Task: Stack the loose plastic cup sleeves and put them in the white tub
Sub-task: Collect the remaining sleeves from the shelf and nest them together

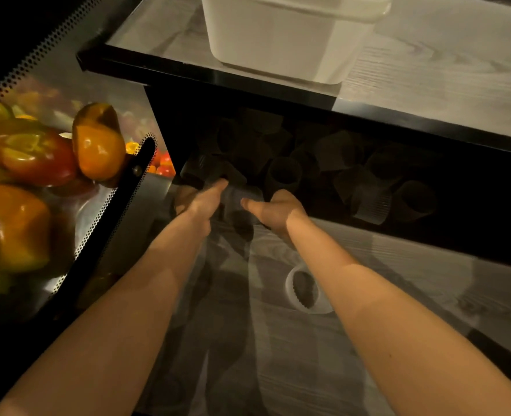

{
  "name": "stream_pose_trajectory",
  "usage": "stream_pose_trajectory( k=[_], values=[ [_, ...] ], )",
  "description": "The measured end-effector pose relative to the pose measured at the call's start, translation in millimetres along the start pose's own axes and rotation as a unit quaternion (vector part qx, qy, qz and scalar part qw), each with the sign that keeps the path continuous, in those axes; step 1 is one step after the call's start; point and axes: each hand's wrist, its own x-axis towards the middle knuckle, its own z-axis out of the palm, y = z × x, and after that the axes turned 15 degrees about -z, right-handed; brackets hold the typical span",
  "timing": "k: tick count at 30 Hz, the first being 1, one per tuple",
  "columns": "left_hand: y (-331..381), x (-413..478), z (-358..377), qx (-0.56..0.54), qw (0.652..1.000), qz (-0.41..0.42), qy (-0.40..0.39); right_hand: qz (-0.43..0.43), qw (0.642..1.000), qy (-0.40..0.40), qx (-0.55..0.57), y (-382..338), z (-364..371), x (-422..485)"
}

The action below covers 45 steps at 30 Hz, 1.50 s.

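Several dark ribbed cup sleeves (284, 175) lie loose in the shadowed shelf space under the upper glass shelf. My left hand (200, 202) and my right hand (278, 210) reach in side by side and together hold one dark sleeve (236, 202) between them, thumbs on top, fingers wrapped round its sides. The white tub (278, 40) stands on the upper shelf, above and behind my hands. More sleeves (371, 202) lie to the right in the dark.
A metal tray of orange, red and yellow peppers (98, 145) sits at the left behind a black perforated bracket (113, 217). The black front edge of the upper shelf (248, 85) overhangs the sleeves. A white ring shape (303, 288) shows through or on the lower glass surface.
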Motion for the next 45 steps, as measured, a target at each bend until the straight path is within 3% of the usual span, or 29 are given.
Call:
stream_pose_trajectory(
  k=[6, 9, 11, 17, 22, 26, 33, 38, 42, 45],
  values=[
    [-2.7, -10.2, -1.4, -0.008, 1.0, -0.016, -0.022, -0.001, 1.0, -0.017, -0.002, 2.4, -14.2, -6.3],
    [-15.0, -17.6, -9.6, 0.039, 0.992, 0.071, 0.097, -0.051, 0.998, 0.031, 0.0, 8.9, -38.4, -20.7],
    [-20.1, -33.9, -14.3, 0.121, 0.977, 0.129, 0.122, -0.084, 0.995, 0.055, -0.008, 8.1, -54.6, -30.3],
    [-24.9, -73.8, -16.5, 0.326, 0.901, 0.286, 0.013, -0.258, 0.961, 0.012, -0.095, -0.1, -75.9, -57.8],
    [-21.0, -103.0, -7.2, 0.374, 0.852, 0.366, -0.022, -0.302, 0.938, -0.004, -0.17, 7.7, -83.7, -67.3],
    [-24.4, -116.3, -3.3, 0.357, 0.854, 0.372, -0.069, -0.292, 0.943, -0.011, -0.163, 9.6, -93.7, -77.3],
    [-32.5, -123.7, -11.4, 0.232, 0.905, 0.327, -0.139, -0.295, 0.954, 0.028, -0.04, 21.0, -121.1, -98.0],
    [-35.3, -134.2, -5.6, 0.193, 0.912, 0.316, -0.175, -0.313, 0.95, -0.016, -0.009, 24.9, -123.6, -108.6],
    [-37.3, -140.5, -2.1, 0.196, 0.908, 0.319, -0.187, -0.333, 0.942, 0.0, -0.037, 25.2, -123.4, -115.2],
    [-41.7, -144.9, -4.0, 0.183, 0.911, 0.315, -0.194, -0.328, 0.94, -0.033, -0.082, 26.6, -125.2, -119.7]
  ],
)
